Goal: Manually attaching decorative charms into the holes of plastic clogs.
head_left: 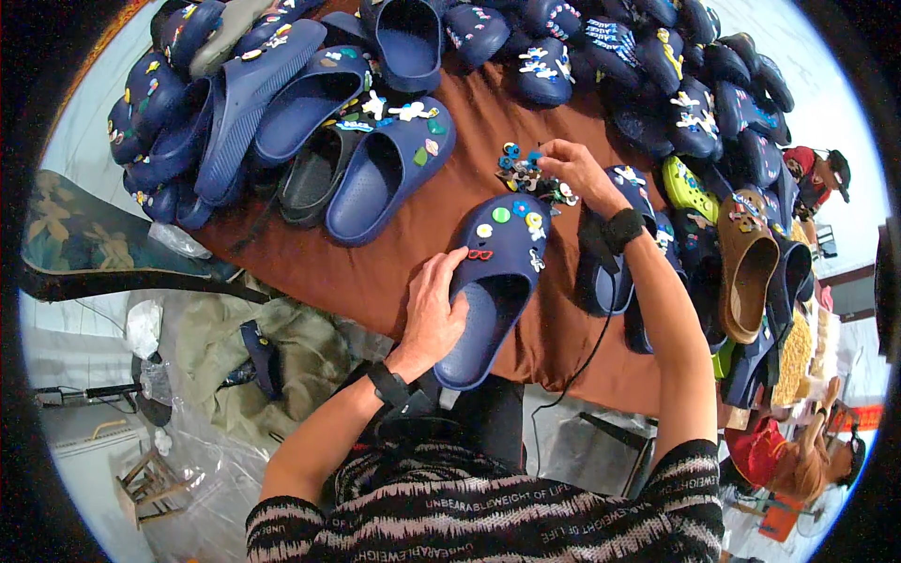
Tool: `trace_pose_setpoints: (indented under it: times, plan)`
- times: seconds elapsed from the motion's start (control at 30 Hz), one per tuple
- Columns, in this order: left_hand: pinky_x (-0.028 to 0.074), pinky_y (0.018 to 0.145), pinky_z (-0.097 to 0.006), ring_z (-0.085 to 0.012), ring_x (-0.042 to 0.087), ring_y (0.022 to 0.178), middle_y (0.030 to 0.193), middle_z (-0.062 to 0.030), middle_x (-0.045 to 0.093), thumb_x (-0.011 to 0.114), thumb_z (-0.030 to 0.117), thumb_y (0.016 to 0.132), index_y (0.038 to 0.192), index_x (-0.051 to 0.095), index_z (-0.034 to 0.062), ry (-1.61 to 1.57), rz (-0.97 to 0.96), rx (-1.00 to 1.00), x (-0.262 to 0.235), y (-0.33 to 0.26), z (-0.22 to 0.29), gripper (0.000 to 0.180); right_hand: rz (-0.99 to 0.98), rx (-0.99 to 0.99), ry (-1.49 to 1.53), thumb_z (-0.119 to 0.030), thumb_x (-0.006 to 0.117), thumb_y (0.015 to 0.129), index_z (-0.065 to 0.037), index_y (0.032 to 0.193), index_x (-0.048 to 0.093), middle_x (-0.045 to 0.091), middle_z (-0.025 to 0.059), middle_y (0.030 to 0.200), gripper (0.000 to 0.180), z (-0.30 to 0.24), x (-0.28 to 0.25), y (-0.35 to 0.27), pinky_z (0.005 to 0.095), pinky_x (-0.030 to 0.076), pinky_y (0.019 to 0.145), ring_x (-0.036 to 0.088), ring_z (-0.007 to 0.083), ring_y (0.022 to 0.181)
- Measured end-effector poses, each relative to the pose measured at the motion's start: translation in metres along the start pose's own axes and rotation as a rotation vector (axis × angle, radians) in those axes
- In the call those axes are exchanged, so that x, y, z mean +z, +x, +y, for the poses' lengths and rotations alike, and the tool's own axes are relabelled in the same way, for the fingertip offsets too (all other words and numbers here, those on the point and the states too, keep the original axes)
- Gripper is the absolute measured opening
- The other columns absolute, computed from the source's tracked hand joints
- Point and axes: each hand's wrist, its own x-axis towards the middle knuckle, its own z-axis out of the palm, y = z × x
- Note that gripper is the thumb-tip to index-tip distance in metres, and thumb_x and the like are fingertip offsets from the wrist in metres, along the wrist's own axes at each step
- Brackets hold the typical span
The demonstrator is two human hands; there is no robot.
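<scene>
While the left hand (434, 314) grasps a navy clog (507, 255) by its left side, thumb at the rim of the opening and fingers against the upper, the right hand (577, 174) has its fingertips at a charm pile (526, 178) just beyond the toe; whether they pinch a piece cannot be told. The navy clog sits at the near edge of the brown cloth-covered table (375, 281), toe toward the far side and heel at that near edge. On its upper are a green round charm (501, 215), a white flower charm (484, 231) with a yellow centre and a red glasses charm (481, 254), this last close to the left fingertips. Blue, white and dark bits mix in the charm pile. Toward the table's left edge lie a decorated blue clog (364, 202) and, beside it, a dark grey clog (314, 174), with more blue clogs heaped behind. Toward the right edge stand a lime clog (688, 192) and a brown clog (748, 267). A black cord (593, 345) hangs from near the right wrist past the near edge. Off the table's left corner is a patterned chair (113, 235).
</scene>
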Motion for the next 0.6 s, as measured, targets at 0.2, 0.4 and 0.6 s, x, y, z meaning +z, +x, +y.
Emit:
trace_pose_setpoints:
  times: [0.2,0.4,0.6]
  plan:
    - [0.031,0.114,-0.046,-0.0393,0.043,0.134,0.140,-0.0204,0.048,0.056,0.001,0.084,0.143,0.045,0.0072,-0.017,-0.017,-0.009,-0.002,-0.001,0.000,0.061,-0.136,-0.150,-0.177,-0.010,0.065,0.093,0.000,0.098,0.066,0.061,0.0017,0.084,0.012,-0.025,0.028,-0.036,0.0290,0.047,0.073,0.056,0.0108,0.081]
    - [0.032,0.114,-0.046,-0.0392,0.043,0.134,0.139,-0.0198,0.048,0.056,0.001,0.083,0.143,0.046,0.0083,-0.010,-0.015,-0.017,-0.003,-0.001,0.002,0.061,-0.084,-0.273,-0.342,-0.009,0.069,0.083,-0.002,0.097,0.070,0.070,0.0179,0.088,0.015,-0.050,0.069,-0.062,0.0418,0.054,0.078,0.069,0.0351,0.087]
    - [0.034,0.110,-0.051,-0.0429,0.044,0.129,0.135,-0.0225,0.049,0.057,0.000,0.083,0.142,0.045,0.0082,0.000,0.000,0.025,0.001,-0.001,-0.002,0.061,-0.174,-0.466,-0.497,-0.010,0.071,0.080,-0.006,0.092,0.070,0.069,0.0140,0.089,0.013,-0.052,0.080,-0.062,0.0442,0.051,0.083,0.066,0.0343,0.090]
